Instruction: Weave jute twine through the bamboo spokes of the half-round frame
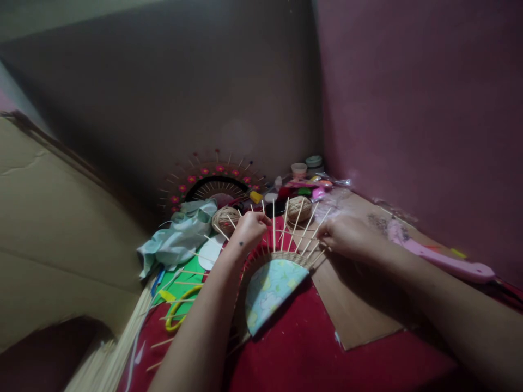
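A half-round fan frame, its base covered with light blue flowered cloth (275,291), rests on the red cloth. Thin wooden sticks (302,231) spread out from its woven twine band (286,255). My left hand (252,226) is pinched among the left and upper sticks; what lies between its fingertips is too small to make out. On the right side, my right hand (343,234) has its fingers closed at the outer sticks, on a thin strand of twine (300,231) that crosses them. My left forearm hides part of the frame's left side.
Two twine balls (299,209) (226,219) sit behind the fan. A flower-trimmed fan (219,174) leans against the back wall. Cardboard (359,321) lies at right, with a pink glue gun (449,261) beyond it. Crumpled pale cloth (177,237) and a yellow ring (171,316) are at left.
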Available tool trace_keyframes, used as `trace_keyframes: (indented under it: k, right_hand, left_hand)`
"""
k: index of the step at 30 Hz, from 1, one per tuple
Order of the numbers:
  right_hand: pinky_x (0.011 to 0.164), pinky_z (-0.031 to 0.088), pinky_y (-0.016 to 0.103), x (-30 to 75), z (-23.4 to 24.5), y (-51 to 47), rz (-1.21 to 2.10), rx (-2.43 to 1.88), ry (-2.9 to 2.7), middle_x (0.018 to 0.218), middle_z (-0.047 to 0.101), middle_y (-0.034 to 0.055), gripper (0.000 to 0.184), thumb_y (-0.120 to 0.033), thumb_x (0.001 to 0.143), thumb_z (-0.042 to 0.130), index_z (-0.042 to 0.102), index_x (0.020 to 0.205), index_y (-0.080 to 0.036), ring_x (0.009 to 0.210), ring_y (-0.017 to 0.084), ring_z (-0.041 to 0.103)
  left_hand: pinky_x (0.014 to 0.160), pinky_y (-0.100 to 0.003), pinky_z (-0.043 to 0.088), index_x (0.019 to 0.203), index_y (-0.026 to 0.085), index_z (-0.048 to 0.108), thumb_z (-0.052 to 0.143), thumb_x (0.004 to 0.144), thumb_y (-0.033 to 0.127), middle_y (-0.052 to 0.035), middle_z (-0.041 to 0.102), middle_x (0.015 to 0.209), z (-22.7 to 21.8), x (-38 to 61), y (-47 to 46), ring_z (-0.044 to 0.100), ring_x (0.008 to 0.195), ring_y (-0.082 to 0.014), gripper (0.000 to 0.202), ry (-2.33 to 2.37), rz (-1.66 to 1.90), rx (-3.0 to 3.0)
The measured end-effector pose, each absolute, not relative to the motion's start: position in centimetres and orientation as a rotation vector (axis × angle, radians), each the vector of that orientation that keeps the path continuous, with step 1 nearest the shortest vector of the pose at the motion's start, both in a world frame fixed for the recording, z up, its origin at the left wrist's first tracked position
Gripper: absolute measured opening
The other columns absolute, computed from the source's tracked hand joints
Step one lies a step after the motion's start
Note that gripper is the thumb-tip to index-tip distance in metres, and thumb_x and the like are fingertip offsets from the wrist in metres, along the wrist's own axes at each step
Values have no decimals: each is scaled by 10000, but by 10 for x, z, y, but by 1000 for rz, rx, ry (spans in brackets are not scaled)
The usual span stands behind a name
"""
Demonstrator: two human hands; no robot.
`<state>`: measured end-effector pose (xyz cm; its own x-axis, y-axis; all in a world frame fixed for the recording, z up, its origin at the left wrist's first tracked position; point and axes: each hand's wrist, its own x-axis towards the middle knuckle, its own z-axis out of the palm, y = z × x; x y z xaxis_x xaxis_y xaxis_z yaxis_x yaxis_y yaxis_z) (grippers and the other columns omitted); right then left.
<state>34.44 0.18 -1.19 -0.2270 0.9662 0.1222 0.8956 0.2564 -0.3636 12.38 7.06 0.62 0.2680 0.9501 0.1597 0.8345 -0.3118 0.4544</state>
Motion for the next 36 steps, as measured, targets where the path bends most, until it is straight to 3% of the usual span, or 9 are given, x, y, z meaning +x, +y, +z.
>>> trace_keyframes:
  k: [6,16,24,28,36]
  right_hand:
    - [549,319,266,344,-12,1,240,-1735,-2233,694,662,33,201,-171,694,514,700,696,-247,618,144,543]
    - [550,318,260,345,-12,1,239,-1767,-2229,731,674,42,191,-198,692,528,708,733,-249,642,153,555]
    - [538,301,265,345,-11,1,202,-1788,-2242,745,675,62,222,-170,683,494,704,730,-227,635,160,546]
    - [533,295,262,347,-10,1,204,-1764,-2241,729,669,70,222,-164,673,496,704,733,-211,631,158,542]
    - [562,335,241,347,-3,-2,379,-1635,-2233,696,664,36,208,-154,678,493,688,720,-212,628,127,552]
  left_hand:
    - [590,-226,404,742,135,708,529,642,141,-19,606,548,7,123,73,525,552,-123,205,1648,527,2248]
    - [496,-221,358,723,116,678,487,724,253,7,530,456,7,122,72,475,438,-104,235,1576,521,2208]
    - [674,-229,403,805,161,687,543,704,190,-41,654,760,17,131,62,567,709,-141,178,1690,838,2466]
    - [654,-215,408,821,176,688,563,681,141,-26,641,770,14,141,59,560,704,-128,191,1447,624,2573]
    - [634,-236,385,755,172,700,566,699,156,-42,583,748,7,143,64,526,713,-146,146,1429,350,2745]
